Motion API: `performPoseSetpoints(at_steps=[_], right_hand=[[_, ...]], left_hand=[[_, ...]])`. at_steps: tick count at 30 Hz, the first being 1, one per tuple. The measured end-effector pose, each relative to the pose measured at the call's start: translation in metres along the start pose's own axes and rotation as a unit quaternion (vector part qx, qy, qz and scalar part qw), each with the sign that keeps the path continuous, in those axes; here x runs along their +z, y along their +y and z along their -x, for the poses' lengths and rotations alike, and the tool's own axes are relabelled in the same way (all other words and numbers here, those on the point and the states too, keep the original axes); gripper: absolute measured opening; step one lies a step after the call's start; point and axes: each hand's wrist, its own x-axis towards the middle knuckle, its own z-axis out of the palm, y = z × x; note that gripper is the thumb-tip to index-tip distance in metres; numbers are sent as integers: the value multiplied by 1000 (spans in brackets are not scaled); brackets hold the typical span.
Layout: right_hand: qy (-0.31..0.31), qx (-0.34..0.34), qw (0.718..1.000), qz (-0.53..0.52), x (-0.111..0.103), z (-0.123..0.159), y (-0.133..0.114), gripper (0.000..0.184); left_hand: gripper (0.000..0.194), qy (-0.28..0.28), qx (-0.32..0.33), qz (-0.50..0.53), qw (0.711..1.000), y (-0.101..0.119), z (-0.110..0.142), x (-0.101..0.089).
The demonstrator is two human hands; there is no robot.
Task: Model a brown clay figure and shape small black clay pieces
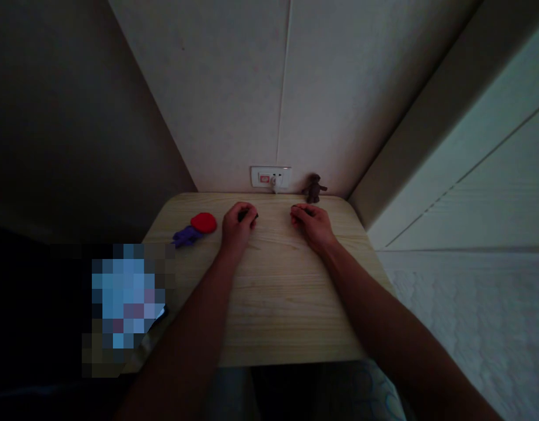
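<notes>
The tabletop [287, 304] meets the wall [225, 117] along its far edge. The right hand [315, 223] is over the far right part, thumb and fingers pinching a dark bit [294, 209], mostly hidden. The left hand [237, 225], nearer the far left corner, is curled round a dark lump [243, 216]. The socket [271, 176] is on the wall just above the far edge. The purple piece [186, 236] lies by the left edge, touching the red disc [203, 222]. The brown figure [313, 189] stands upright at the far edge, near the far right corner.
</notes>
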Motion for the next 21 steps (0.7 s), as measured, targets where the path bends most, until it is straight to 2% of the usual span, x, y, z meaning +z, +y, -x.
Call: performPoseSetpoints(at_steps=[3,5,8,12,15,17,19,21], right_hand=[[-21,6,1000,-6,1,1,-2,50],[-44,15,999,-7,4,3,-3,58],[-58,21,998,2,5,5,-3,65],[-55,25,998,28,5,6,0,69],[-47,33,998,24,6,6,-1,70],[-39,35,999,2,7,6,-3,70],[-34,38,998,-24,8,6,-5,69],[-33,36,998,-38,9,7,-6,64]], left_hand=[[6,-59,66,-158,983,6,8,1],[10,-90,94,-235,963,8,12,4],[20,-118,129,-310,934,7,15,5],[21,-126,150,-356,914,4,14,5],[14,-115,144,-353,917,5,14,6],[10,-102,128,-317,934,5,14,6],[10,-65,93,-245,963,3,12,5],[15,-4,54,-174,983,0,9,2]])
